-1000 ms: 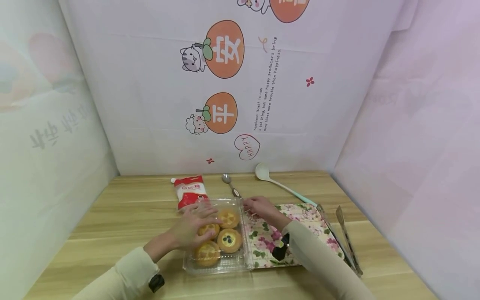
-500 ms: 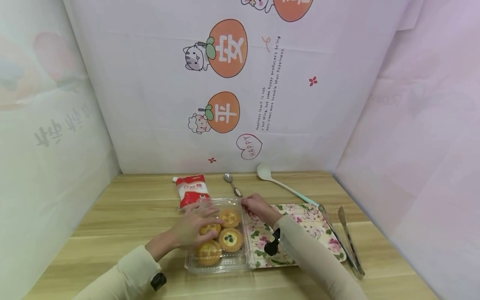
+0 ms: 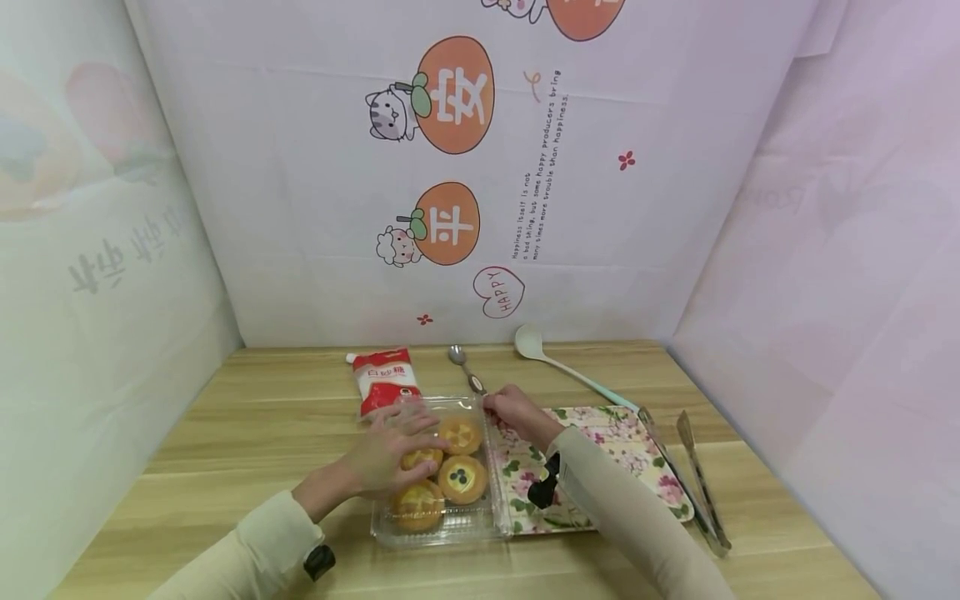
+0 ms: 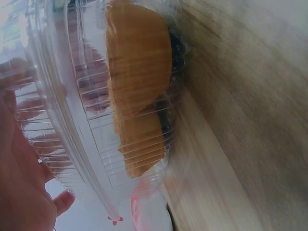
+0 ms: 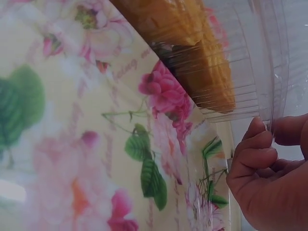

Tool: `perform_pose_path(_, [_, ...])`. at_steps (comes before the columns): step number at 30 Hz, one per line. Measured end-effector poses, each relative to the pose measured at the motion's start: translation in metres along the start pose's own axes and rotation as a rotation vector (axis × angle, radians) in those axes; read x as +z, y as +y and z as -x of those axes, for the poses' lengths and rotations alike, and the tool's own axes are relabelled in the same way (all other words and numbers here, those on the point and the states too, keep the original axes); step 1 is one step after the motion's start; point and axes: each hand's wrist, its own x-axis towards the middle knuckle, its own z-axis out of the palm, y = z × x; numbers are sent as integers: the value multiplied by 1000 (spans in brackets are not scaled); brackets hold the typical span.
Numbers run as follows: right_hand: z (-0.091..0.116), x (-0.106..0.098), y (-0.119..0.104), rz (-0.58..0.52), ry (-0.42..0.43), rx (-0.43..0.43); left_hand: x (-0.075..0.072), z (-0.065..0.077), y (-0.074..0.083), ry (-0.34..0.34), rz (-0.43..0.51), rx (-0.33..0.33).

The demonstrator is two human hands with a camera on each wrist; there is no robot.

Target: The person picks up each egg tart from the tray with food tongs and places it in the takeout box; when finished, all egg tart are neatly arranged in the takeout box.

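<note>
A clear plastic clamshell box (image 3: 438,537) with several egg tarts (image 3: 462,480) inside stands on the table, its lid down. My left hand (image 3: 390,454) lies across the lid with fingers spread, covering part of the tarts. In the left wrist view that hand (image 4: 21,183) shows above the lid's ridged side. At the box's far right corner, my right hand (image 3: 519,413) pinches the rim. The right wrist view shows the thumb and curled fingers of the right hand (image 5: 276,168) on the rim edge (image 5: 269,96). One tart has dark berries on top.
A floral tray (image 3: 622,454) lies against the box's right side. Metal tongs (image 3: 697,483) lie beyond it. Behind are a red-and-white sugar bag (image 3: 384,382), a small spoon (image 3: 465,367) and a pale ladle (image 3: 555,362). Printed cloth walls (image 3: 337,208) surround the table.
The right hand has shifted slightly left onto the box's corner and its wrist has turned a little. The left hand keeps its place on the lid. The view has shifted slightly.
</note>
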Motion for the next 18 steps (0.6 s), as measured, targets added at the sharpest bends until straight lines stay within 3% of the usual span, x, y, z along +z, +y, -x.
perform_pose_path(6, [8,-4,1,-61,-47,-28,0,-1,-1,-13,-12,-9])
perform_pose_path(11, [34,-14,3,-57,-162,-29,-1,-2,0,-35,-2,-29])
perform_pose_path(14, [61,-22,7,8,-300,-26,-1,-2,1,-47,-6,-43])
perform_pose_path(18, [95,-29,17,7,-593,-14,1,-2,1,-56,-19,-54])
